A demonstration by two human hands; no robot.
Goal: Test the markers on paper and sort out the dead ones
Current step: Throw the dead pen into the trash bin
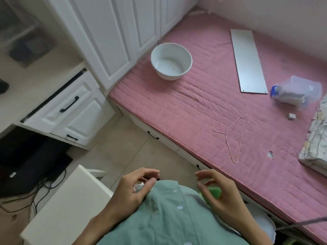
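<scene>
No markers or paper show in this view. My left hand [136, 188] hovers in front of my green shirt, fingers loosely curled, holding nothing that I can see. My right hand [219, 193] is beside it, with a green object [215, 191] behind its fingers; whether the fingers grip that object I cannot tell. A clear plastic box [297, 92] with a blue clip lies tipped on the pink mattress at the right, with pale items inside.
A white bowl [171, 61] stands on the pink mattress [194, 106] near white cabinets [113, 32]. A grey flat panel [247, 61], a wire hanger [231, 137] and folded bedding [316, 138] also lie there. White drawers [70, 110] are at left, a white surface [70, 206] at bottom left.
</scene>
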